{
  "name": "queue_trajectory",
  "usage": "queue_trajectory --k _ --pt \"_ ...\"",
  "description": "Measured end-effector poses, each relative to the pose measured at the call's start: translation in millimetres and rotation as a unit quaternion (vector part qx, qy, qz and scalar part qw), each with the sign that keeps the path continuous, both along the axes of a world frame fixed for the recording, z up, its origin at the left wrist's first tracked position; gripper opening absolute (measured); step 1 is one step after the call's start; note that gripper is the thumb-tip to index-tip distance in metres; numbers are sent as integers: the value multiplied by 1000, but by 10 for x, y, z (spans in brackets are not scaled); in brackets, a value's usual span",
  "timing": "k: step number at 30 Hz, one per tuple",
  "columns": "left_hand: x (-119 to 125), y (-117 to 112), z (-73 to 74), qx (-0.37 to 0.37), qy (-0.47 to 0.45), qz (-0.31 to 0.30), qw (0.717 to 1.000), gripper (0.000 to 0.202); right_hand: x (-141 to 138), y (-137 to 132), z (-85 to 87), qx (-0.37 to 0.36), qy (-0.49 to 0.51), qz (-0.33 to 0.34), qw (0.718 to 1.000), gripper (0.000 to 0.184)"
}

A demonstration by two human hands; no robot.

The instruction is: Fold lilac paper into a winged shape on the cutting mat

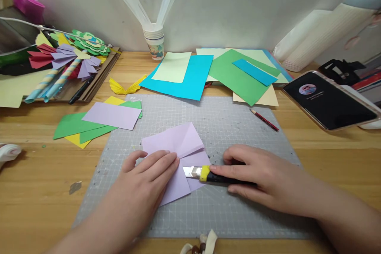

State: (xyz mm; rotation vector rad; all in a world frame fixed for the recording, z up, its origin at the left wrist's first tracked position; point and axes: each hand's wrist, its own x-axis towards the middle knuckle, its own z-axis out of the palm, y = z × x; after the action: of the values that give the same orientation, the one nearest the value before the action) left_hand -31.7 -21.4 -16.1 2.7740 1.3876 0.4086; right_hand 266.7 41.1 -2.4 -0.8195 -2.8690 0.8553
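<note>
A folded and creased sheet of lilac paper (187,139) lies on the grey cutting mat (238,214). My left hand (149,178) rests flat over its left part, fingers stretched out and pressing it down. In my right hand (253,172) is a black and yellow utility knife (205,173), held low with the index finger along its top. The blade is out and lies over the paper, its tip close to my left fingertips. Part of the paper is hidden under my left hand.
Lilac, green and yellow paper strips (113,116) overlap the mat's upper left. A pencil (264,120) and phone (330,101) lie right. Behind are coloured sheets (196,75), a yellow folded paper piece (126,86) and a paper cup (155,47) of clear strips. Finished paper crafts (68,63) sit left.
</note>
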Motion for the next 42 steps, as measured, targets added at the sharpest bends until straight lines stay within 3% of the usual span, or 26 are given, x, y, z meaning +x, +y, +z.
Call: queue_trajectory --k 12,22,42 --pt "-2 1 6 -1 3 -4 1000 33 -3 57 -11 27 3 -6 1000 41" --pt "22 5 49 -9 6 -3 1000 35 -61 87 -53 107 24 -19 994 38" --pt "-10 -27 41 -29 20 -2 999 39 -76 82 -39 131 13 -28 991 39"
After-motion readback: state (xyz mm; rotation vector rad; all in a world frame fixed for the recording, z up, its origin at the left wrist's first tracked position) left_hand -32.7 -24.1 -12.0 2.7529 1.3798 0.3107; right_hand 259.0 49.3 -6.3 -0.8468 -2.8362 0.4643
